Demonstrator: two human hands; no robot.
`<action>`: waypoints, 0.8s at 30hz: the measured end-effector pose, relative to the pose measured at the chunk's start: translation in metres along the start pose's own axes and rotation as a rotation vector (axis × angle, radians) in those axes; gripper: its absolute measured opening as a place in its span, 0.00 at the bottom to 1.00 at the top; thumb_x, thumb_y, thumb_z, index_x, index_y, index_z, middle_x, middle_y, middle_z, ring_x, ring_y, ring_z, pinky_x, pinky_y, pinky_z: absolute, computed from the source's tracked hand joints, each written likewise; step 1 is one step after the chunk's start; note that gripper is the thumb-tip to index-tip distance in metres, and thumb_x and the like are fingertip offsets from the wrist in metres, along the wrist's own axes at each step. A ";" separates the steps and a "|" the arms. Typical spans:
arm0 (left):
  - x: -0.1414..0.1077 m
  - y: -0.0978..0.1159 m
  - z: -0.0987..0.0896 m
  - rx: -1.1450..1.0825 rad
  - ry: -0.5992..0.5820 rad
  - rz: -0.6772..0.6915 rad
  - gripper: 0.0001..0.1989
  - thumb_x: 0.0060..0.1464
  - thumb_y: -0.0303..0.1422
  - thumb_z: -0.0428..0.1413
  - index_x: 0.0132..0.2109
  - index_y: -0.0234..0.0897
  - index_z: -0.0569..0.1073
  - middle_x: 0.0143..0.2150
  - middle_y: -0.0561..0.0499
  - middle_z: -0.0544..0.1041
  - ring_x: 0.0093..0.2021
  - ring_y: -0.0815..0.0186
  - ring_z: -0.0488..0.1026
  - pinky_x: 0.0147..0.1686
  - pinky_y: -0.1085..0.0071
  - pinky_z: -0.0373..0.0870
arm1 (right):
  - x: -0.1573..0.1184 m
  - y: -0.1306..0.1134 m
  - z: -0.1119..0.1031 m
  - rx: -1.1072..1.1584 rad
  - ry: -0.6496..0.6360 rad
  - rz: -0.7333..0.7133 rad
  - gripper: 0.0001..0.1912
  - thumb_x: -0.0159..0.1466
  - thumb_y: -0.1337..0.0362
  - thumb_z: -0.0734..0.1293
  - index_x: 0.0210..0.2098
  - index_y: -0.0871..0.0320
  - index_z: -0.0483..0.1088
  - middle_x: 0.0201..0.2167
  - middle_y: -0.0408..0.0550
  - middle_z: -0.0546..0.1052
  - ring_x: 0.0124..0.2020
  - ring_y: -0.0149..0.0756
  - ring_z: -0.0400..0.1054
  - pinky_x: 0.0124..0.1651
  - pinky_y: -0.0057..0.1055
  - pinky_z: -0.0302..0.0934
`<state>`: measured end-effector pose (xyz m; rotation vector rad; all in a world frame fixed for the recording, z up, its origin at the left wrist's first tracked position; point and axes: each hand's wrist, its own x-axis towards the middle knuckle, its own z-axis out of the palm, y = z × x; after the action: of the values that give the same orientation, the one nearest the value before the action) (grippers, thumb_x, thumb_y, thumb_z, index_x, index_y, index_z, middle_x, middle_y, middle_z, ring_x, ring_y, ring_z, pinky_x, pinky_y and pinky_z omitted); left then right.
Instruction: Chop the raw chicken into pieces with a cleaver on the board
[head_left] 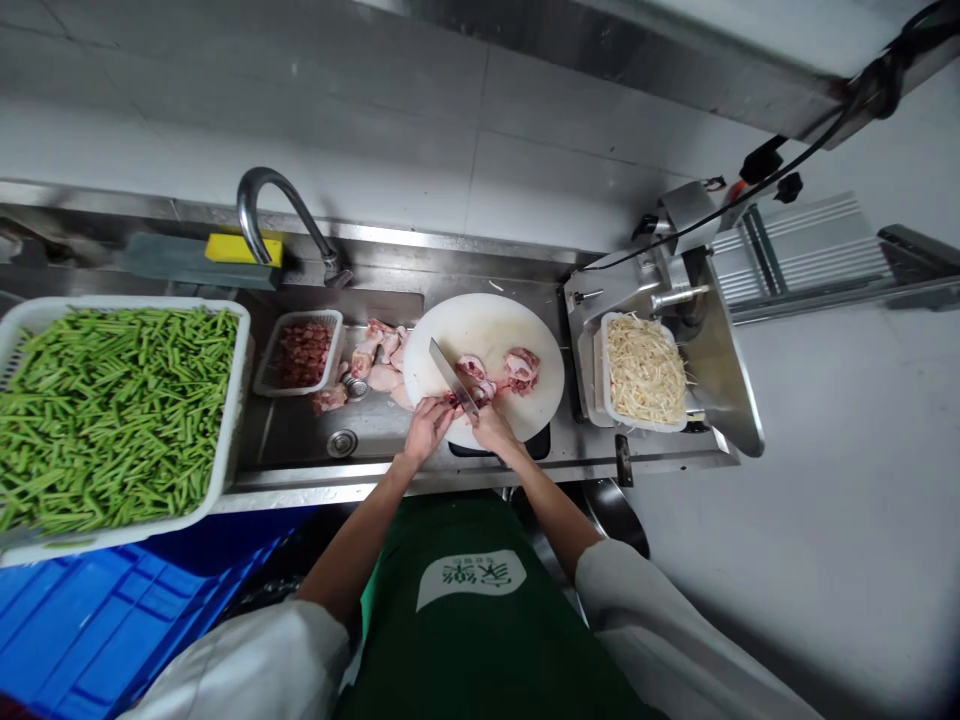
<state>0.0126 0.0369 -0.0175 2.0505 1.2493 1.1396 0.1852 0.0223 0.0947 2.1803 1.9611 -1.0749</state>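
Fingers of the right hand [493, 428] grip the knife [450, 372]; those of the left hand [429, 428] close on raw meat [486, 389] atop the cutting board [525, 325], mid-frame. Likely soft and slippery, it seems best pinned flat, fingertips curled.

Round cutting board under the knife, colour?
The round cutting board is mostly white; head view.

From my end I see the right hand [491, 428] gripping a knife [451, 374] beside raw meat [521, 370] on a round white board [510, 322], while the left hand [427, 428] seems to steady another, mostly hidden piece.
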 end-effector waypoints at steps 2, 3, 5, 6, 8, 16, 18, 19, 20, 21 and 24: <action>-0.008 0.003 -0.010 0.036 0.192 -0.058 0.07 0.64 0.35 0.54 0.43 0.38 0.75 0.42 0.46 0.76 0.46 0.60 0.71 0.50 0.60 0.70 | -0.007 -0.008 -0.018 0.018 0.115 -0.070 0.17 0.71 0.61 0.59 0.53 0.60 0.73 0.44 0.58 0.80 0.49 0.43 0.74 0.49 0.29 0.63; -0.012 0.004 -0.014 0.063 0.302 -0.091 0.06 0.63 0.35 0.55 0.43 0.38 0.74 0.42 0.46 0.75 0.46 0.60 0.71 0.51 0.59 0.69 | -0.013 -0.012 -0.026 0.036 0.217 -0.095 0.18 0.72 0.60 0.58 0.51 0.61 0.74 0.42 0.58 0.80 0.48 0.44 0.74 0.49 0.29 0.63; -0.022 0.004 -0.020 0.114 0.446 -0.130 0.06 0.63 0.34 0.55 0.42 0.37 0.73 0.41 0.46 0.75 0.46 0.59 0.71 0.51 0.57 0.68 | -0.024 -0.020 -0.033 0.073 0.418 -0.142 0.21 0.74 0.58 0.55 0.49 0.62 0.75 0.41 0.59 0.80 0.46 0.43 0.74 0.49 0.30 0.63; -0.025 0.004 -0.020 0.132 0.453 -0.129 0.06 0.62 0.35 0.56 0.42 0.37 0.73 0.41 0.45 0.74 0.46 0.59 0.71 0.52 0.56 0.68 | -0.028 -0.024 -0.032 0.089 0.473 -0.161 0.23 0.74 0.57 0.53 0.49 0.62 0.75 0.41 0.59 0.80 0.45 0.43 0.74 0.48 0.29 0.63; -0.028 0.001 -0.016 0.144 0.345 -0.090 0.07 0.61 0.35 0.57 0.43 0.37 0.74 0.44 0.44 0.75 0.49 0.57 0.70 0.54 0.55 0.67 | -0.028 -0.030 -0.018 0.096 0.414 -0.140 0.22 0.74 0.58 0.53 0.47 0.62 0.76 0.38 0.58 0.80 0.42 0.41 0.75 0.45 0.28 0.63; -0.018 -0.013 0.010 0.094 -0.065 0.021 0.10 0.65 0.31 0.50 0.47 0.37 0.75 0.49 0.42 0.75 0.55 0.56 0.69 0.55 0.56 0.68 | 0.012 -0.020 0.040 0.006 -0.032 0.077 0.10 0.66 0.63 0.67 0.38 0.62 0.79 0.38 0.57 0.82 0.40 0.38 0.77 0.39 0.24 0.62; -0.018 -0.016 0.009 0.097 -0.089 0.028 0.10 0.65 0.31 0.50 0.47 0.37 0.75 0.49 0.42 0.76 0.54 0.57 0.69 0.55 0.57 0.69 | 0.025 -0.022 0.032 0.015 -0.050 0.092 0.11 0.66 0.62 0.67 0.36 0.64 0.79 0.34 0.58 0.81 0.34 0.37 0.77 0.37 0.24 0.63; -0.018 -0.016 0.008 0.105 -0.107 0.034 0.10 0.65 0.31 0.50 0.46 0.37 0.75 0.49 0.42 0.76 0.54 0.57 0.70 0.54 0.56 0.69 | 0.031 -0.025 0.026 0.022 -0.067 0.095 0.13 0.66 0.61 0.67 0.35 0.65 0.78 0.31 0.58 0.81 0.31 0.37 0.76 0.36 0.24 0.63; -0.018 -0.015 0.006 0.115 -0.125 0.042 0.10 0.65 0.31 0.49 0.45 0.37 0.75 0.49 0.42 0.76 0.53 0.56 0.70 0.54 0.56 0.69 | 0.036 -0.027 0.019 0.030 -0.084 0.094 0.15 0.67 0.60 0.65 0.34 0.65 0.78 0.28 0.58 0.80 0.29 0.36 0.76 0.35 0.25 0.63; -0.017 -0.012 0.002 0.127 -0.146 0.055 0.10 0.64 0.31 0.49 0.44 0.37 0.75 0.49 0.42 0.76 0.53 0.56 0.70 0.53 0.56 0.69 | 0.040 -0.029 0.011 0.038 -0.089 0.086 0.17 0.69 0.59 0.64 0.33 0.66 0.78 0.26 0.57 0.80 0.28 0.35 0.75 0.35 0.24 0.63; -0.006 0.005 -0.022 0.139 -0.134 0.124 0.08 0.63 0.30 0.51 0.41 0.37 0.75 0.44 0.44 0.78 0.48 0.58 0.73 0.49 0.59 0.70 | 0.032 -0.023 -0.013 0.039 0.025 0.024 0.19 0.71 0.59 0.60 0.37 0.65 0.78 0.31 0.57 0.81 0.35 0.36 0.76 0.39 0.24 0.62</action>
<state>-0.0047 0.0287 -0.0046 2.2945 1.1800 0.9735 0.1707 0.0609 0.0986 2.2417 1.9350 -1.0966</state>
